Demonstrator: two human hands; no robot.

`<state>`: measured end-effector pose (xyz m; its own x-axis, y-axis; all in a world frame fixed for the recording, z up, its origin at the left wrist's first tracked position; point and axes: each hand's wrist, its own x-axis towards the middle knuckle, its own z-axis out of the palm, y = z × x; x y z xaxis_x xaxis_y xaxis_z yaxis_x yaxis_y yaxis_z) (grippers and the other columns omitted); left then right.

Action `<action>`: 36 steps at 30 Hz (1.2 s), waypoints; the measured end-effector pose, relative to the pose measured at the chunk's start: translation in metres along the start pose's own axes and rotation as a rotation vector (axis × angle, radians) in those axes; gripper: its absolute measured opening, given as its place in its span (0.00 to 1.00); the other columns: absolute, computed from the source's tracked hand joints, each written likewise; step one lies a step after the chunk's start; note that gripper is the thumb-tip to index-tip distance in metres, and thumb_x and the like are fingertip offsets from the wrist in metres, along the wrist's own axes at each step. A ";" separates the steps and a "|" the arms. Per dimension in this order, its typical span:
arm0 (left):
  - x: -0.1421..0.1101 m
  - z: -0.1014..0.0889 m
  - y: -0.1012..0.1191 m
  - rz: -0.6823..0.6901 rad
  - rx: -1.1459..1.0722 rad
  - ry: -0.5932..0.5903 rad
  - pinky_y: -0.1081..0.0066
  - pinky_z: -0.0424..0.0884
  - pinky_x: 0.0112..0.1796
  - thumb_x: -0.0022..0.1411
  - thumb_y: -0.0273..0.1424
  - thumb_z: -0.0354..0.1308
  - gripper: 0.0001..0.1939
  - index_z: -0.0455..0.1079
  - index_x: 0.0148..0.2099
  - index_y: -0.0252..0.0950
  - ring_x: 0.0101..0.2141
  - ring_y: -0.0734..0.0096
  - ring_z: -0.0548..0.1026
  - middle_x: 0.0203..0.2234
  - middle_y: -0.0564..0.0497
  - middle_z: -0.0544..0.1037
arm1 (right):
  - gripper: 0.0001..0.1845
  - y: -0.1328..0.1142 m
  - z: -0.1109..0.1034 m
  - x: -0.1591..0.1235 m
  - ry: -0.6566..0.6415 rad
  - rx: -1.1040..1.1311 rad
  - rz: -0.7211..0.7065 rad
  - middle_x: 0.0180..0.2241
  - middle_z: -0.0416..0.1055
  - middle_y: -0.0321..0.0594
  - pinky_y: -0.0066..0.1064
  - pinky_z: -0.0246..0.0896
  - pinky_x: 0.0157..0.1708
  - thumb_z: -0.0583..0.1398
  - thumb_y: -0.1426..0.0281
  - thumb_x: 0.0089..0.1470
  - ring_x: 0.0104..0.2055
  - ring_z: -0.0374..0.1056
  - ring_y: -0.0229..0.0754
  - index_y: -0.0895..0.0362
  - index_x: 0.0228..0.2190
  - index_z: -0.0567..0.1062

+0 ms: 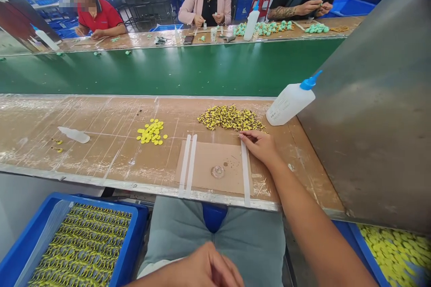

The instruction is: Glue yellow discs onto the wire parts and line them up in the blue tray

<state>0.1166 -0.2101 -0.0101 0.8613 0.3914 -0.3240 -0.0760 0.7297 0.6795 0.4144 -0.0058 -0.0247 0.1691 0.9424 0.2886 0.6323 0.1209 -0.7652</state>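
Observation:
My right hand (258, 144) rests at the upper right corner of a taped cardboard sheet (205, 157). Its thumb and index finger are pinched together; whatever is between them is too small to make out. Just beyond the fingertips lies a heap of small yellow and black pieces (230, 118). My left hand (210, 267) is low over my lap, its fingers curled, and what they hold, if anything, is hidden. A small clear round dish (217, 171) sits on the cardboard, beside a few tiny specks. Left of the sheet lies a group of flat yellow discs (151, 132).
A white squeeze bottle (289, 104) leans near the metal panel (377, 112) on the right. A small white bottle (74, 134) lies at left. Blue bins (134, 233) flank my legs. Beyond runs a green conveyor belt (168, 69), with several people working across it.

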 end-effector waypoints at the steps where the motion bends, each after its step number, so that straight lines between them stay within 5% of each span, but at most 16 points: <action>1: 0.000 -0.002 0.003 0.037 -0.115 0.085 0.73 0.73 0.30 0.40 0.44 0.80 0.19 0.83 0.30 0.37 0.27 0.68 0.78 0.28 0.46 0.79 | 0.17 0.000 0.000 0.000 -0.002 -0.004 -0.002 0.37 0.82 0.41 0.34 0.68 0.33 0.62 0.55 0.58 0.33 0.75 0.44 0.53 0.40 0.84; 6: -0.003 -0.015 0.044 0.283 -0.469 0.377 0.83 0.75 0.29 0.43 0.33 0.81 0.15 0.82 0.35 0.39 0.27 0.77 0.81 0.32 0.50 0.82 | 0.16 0.000 -0.001 -0.001 -0.021 -0.017 -0.033 0.38 0.81 0.41 0.35 0.68 0.34 0.63 0.56 0.57 0.34 0.74 0.45 0.53 0.39 0.84; 11: -0.005 -0.022 0.078 0.410 -0.494 0.475 0.87 0.77 0.32 0.42 0.31 0.81 0.16 0.82 0.35 0.38 0.30 0.79 0.82 0.33 0.52 0.84 | 0.17 0.002 0.000 0.000 0.001 0.026 -0.071 0.39 0.81 0.42 0.37 0.71 0.37 0.64 0.54 0.57 0.36 0.75 0.47 0.53 0.38 0.84; 18: -0.003 -0.023 0.087 0.492 -0.438 0.467 0.86 0.78 0.34 0.43 0.27 0.81 0.17 0.83 0.38 0.38 0.31 0.76 0.83 0.35 0.49 0.85 | 0.17 -0.035 -0.008 -0.015 0.161 0.193 0.020 0.36 0.81 0.42 0.37 0.73 0.32 0.68 0.53 0.52 0.32 0.75 0.46 0.53 0.36 0.85; 24: 0.001 -0.037 0.097 0.614 -0.268 0.601 0.80 0.81 0.34 0.46 0.29 0.79 0.16 0.83 0.40 0.38 0.31 0.71 0.84 0.35 0.47 0.85 | 0.12 -0.081 0.001 -0.058 0.099 0.324 -0.001 0.37 0.81 0.41 0.35 0.75 0.35 0.69 0.58 0.56 0.36 0.77 0.44 0.52 0.37 0.84; 29: 0.022 -0.054 0.110 0.730 -0.219 0.718 0.78 0.81 0.39 0.47 0.32 0.79 0.17 0.83 0.40 0.39 0.34 0.71 0.84 0.37 0.48 0.85 | 0.09 -0.087 0.023 -0.083 0.041 0.377 -0.054 0.39 0.81 0.42 0.33 0.75 0.34 0.66 0.61 0.60 0.37 0.76 0.44 0.52 0.38 0.83; 36: 0.052 -0.068 0.115 0.769 -0.216 0.727 0.74 0.81 0.42 0.45 0.32 0.80 0.19 0.83 0.41 0.38 0.37 0.69 0.84 0.39 0.48 0.85 | 0.05 -0.090 0.030 -0.095 0.099 0.363 -0.107 0.38 0.81 0.41 0.37 0.77 0.38 0.66 0.65 0.61 0.38 0.77 0.45 0.49 0.38 0.84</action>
<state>0.1182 -0.0676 0.0066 0.0457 0.9741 -0.2216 -0.6172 0.2020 0.7604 0.3192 -0.0965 -0.0007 0.1998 0.8863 0.4179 0.3448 0.3356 -0.8766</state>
